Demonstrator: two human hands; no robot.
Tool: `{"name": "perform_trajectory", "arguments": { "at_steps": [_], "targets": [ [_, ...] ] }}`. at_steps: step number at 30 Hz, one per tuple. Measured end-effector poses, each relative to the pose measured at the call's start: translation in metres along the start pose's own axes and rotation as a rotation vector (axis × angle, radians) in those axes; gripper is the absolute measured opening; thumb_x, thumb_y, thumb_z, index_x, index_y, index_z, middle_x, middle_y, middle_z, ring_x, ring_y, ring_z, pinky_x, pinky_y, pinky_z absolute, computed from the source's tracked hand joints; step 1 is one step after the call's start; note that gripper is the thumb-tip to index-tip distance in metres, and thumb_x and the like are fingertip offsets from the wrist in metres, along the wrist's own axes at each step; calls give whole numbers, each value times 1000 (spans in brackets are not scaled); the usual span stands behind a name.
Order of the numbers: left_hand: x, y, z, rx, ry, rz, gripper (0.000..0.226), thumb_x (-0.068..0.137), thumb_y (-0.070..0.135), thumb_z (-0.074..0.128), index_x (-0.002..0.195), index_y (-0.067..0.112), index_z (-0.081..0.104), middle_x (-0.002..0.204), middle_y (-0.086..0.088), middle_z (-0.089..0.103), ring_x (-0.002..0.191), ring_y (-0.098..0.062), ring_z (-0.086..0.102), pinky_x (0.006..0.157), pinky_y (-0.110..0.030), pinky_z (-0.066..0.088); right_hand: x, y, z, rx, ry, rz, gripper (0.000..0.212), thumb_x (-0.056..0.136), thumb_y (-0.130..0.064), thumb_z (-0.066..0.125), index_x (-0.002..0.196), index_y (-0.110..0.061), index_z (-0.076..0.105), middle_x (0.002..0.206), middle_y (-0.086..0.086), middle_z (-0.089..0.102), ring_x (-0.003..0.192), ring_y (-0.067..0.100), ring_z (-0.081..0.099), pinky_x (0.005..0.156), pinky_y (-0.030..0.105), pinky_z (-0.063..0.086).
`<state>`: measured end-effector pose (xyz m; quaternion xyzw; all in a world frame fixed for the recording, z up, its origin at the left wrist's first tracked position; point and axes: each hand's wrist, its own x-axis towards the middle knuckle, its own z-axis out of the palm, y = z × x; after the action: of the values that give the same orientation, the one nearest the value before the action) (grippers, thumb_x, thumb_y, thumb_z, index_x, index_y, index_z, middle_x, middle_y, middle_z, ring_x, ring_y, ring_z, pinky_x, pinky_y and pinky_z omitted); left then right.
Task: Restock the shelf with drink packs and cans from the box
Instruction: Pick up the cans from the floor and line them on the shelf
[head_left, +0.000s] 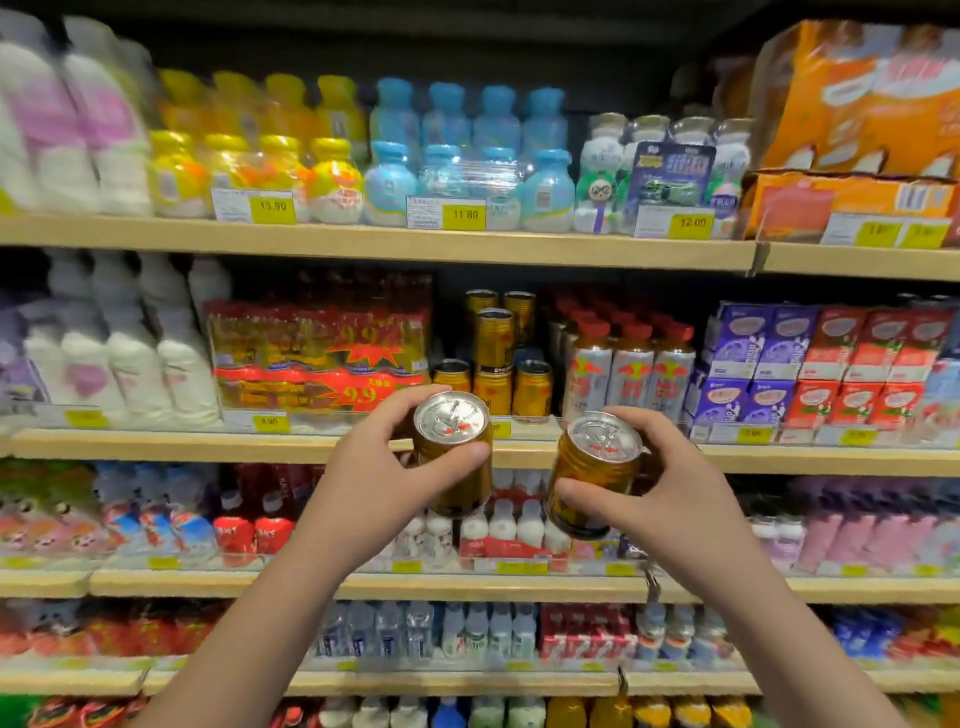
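My left hand (384, 467) grips a gold can (453, 441) with a silver pull-tab top, held upright in front of the second shelf's edge (260, 447). My right hand (670, 483) grips a second gold can (595, 473), tilted a little to the left. Both cans hang just below a cluster of matching gold cans (493, 358) stacked two high on that shelf. The two held cans are close together but apart. The box is out of view.
Left of the gold cans stand shrink-wrapped red-and-gold packs (322, 353); right of them, silver bottles with red caps (631, 364) and small cartons (810, 364). Shelves above and below are filled with bottles and packs. Yellow price tags line the shelf edges.
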<state>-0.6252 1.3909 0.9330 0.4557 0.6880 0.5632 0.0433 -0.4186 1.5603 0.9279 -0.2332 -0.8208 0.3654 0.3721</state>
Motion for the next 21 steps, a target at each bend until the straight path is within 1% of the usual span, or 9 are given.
{"name": "perform_trajectory", "arguments": {
  "at_steps": [3, 6, 8, 10, 11, 14, 17, 19, 21],
  "targets": [
    [35, -13, -7, -5, 0, 34, 59, 68, 67, 76, 123, 50, 61, 116, 34, 64, 108, 13, 58, 74, -2, 47, 33, 6, 14, -33, 27, -4, 72, 57, -67, 86, 120, -57, 53, 110, -40, 62, 99, -16, 60, 68, 9, 53],
    [71, -26, -8, 39, 19, 65, 59, 68, 68, 74, 121, 47, 61, 114, 39, 61, 107, 17, 56, 75, 1, 42, 63, 14, 26, -4, 45, 11, 68, 60, -61, 88, 119, -57, 52, 109, -41, 62, 101, -18, 58, 68, 5, 51],
    [97, -36, -7, 109, 42, 67, 60, 73, 64, 76, 127, 41, 61, 116, 32, 63, 108, 13, 56, 78, -3, 42, 80, 21, 33, 1, 61, 32, 72, 62, -58, 88, 125, -54, 52, 110, -34, 64, 103, -16, 59, 69, 8, 52],
    [124, -45, -3, 224, 86, 69, 66, 76, 62, 75, 134, 34, 58, 126, 20, 57, 113, 4, 51, 86, -9, 37, 96, 28, 36, -16, 76, 38, 75, 64, -58, 88, 129, -50, 52, 116, -31, 62, 105, -14, 57, 73, 10, 49],
    [137, -48, 0, 270, 101, 65, 69, 77, 62, 74, 137, 31, 57, 129, 14, 52, 115, 0, 48, 88, -12, 35, 104, 31, 36, -27, 76, 37, 75, 65, -58, 87, 130, -50, 51, 116, -33, 61, 105, -16, 56, 72, 9, 48],
    [172, -55, 12, 358, 121, 36, 71, 82, 57, 73, 140, 22, 53, 126, 10, 45, 115, -6, 47, 91, -19, 32, 125, 38, 35, -63, 65, 24, 75, 66, -60, 87, 130, -52, 48, 112, -38, 56, 99, -26, 51, 66, 2, 44],
    [198, -64, 23, 452, 133, 13, 70, 89, 54, 67, 142, 13, 50, 130, -2, 51, 122, -18, 49, 92, -23, 34, 143, 43, 33, -58, 55, -8, 75, 66, -60, 86, 129, -52, 47, 113, -38, 56, 99, -34, 46, 68, -6, 40],
    [209, -69, 30, 575, 140, 4, 65, 92, 58, 60, 133, 8, 55, 124, -10, 57, 120, -25, 46, 94, -34, 39, 152, 46, 31, -52, 43, -21, 75, 65, -61, 86, 129, -52, 47, 115, -36, 57, 100, -34, 46, 69, -4, 42],
    [216, -73, 39, 725, 163, 7, 55, 93, 60, 55, 109, 7, 61, 103, -11, 60, 109, -31, 44, 92, -44, 37, 161, 47, 28, -49, 25, -30, 76, 66, -61, 86, 131, -49, 49, 117, -33, 59, 101, -30, 49, 72, 3, 48]
  ]
}}
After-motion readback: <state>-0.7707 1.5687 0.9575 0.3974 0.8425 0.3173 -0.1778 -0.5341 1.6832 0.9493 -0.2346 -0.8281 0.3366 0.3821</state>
